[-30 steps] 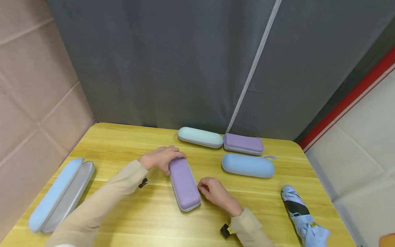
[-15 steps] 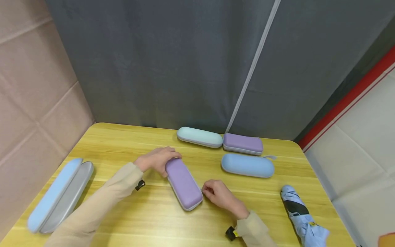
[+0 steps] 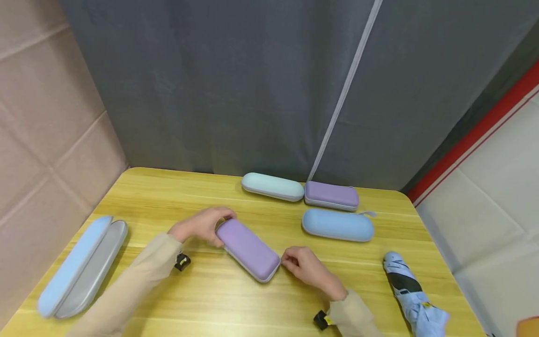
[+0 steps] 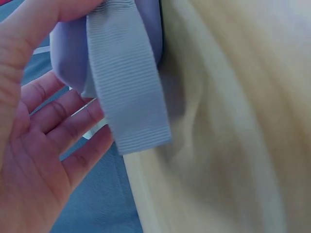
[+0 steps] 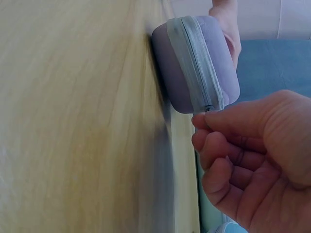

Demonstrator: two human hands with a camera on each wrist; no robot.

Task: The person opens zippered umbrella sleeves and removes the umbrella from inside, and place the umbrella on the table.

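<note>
Purple case (image 3: 249,249) on counter (image 3: 202,299), centre. Left hand (image 3: 206,225): fingers spread to case's width, gripping far-left end. Right hand (image 3: 309,267): fingers pinched tight, apparently on zip pull (image 5: 209,108), mostly hidden. Brace case firmly; draw zip pull in line with zip track (image 5: 195,63).

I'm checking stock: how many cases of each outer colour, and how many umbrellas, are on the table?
Purple cases: 2
Blue cases, one open, one closed: 2
Mint case: 1
Umbrella: 1
Total: 6
</note>
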